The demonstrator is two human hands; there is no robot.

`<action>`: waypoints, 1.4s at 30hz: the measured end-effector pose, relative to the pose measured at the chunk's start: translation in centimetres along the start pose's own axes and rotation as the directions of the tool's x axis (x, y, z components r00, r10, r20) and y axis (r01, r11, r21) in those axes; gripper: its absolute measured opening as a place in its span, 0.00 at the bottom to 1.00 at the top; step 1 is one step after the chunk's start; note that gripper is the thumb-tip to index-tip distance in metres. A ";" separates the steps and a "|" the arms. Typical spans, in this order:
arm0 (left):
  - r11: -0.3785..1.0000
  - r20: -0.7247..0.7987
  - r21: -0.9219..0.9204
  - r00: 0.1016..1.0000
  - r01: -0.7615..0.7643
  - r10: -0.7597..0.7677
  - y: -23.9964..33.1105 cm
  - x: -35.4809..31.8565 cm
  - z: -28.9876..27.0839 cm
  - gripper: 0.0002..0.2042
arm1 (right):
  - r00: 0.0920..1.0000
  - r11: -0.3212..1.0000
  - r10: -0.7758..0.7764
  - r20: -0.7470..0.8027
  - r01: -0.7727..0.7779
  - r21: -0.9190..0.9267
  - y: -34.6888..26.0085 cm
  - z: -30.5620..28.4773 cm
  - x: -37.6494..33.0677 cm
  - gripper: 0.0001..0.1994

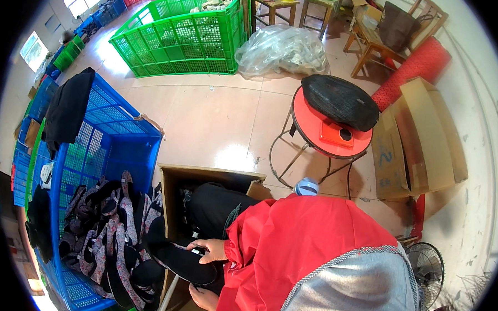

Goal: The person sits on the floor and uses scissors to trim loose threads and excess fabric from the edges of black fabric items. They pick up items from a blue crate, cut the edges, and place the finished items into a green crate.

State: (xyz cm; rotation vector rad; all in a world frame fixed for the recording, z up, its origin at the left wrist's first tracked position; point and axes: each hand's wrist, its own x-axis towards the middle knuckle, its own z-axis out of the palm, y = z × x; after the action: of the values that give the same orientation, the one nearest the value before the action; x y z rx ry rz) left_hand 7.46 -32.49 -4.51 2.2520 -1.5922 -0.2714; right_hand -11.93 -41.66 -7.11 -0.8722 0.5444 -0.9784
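A long black shoe-like piece with rounded ends lies between my hands, over the open cardboard box. My right hand, the upper one, pinches its edge, beside a small white tag. Lower down, my left hand is curled at the piece's near end; its fingers are partly hidden. Just left of the piece stands a blue mesh crate, heaped with black and floral shoe pieces. A pale rod slants up beneath the held piece. Red cloth covers my arms and lap.
The cardboard box surrounds dark cloth. A round red stool bears a black bag and a red box. Beyond are a green crate and a clear plastic bag. Cartons and a fan stand right.
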 end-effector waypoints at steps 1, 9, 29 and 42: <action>1.000 -0.002 -0.002 1.000 0.005 -0.005 -0.1 0.0 0.0 0.16 | 1.000 1.000 0.001 0.001 -0.001 0.005 -0.1 0.1 0.0 0.32; 1.000 -0.002 -0.025 1.000 0.010 -0.010 -0.2 0.1 0.1 0.16 | 1.000 1.000 0.011 -0.004 -0.011 -0.026 -0.2 0.0 -0.1 0.33; 0.999 0.018 -0.043 0.999 0.029 -0.029 -0.4 0.1 0.2 0.16 | 1.000 0.995 -0.009 -0.021 0.006 -0.101 -0.6 0.1 -0.1 0.32; 0.999 -0.016 -0.033 1.000 0.009 -0.010 -0.1 0.0 0.1 0.16 | 1.000 0.995 0.007 -0.018 -0.009 -0.098 -0.6 0.1 0.0 0.32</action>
State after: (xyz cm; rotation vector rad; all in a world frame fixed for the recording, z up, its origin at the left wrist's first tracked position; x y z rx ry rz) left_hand 7.48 -32.46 -4.58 2.2322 -1.5580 -0.2791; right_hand -12.15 -41.74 -6.51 -0.9486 0.6142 -0.9588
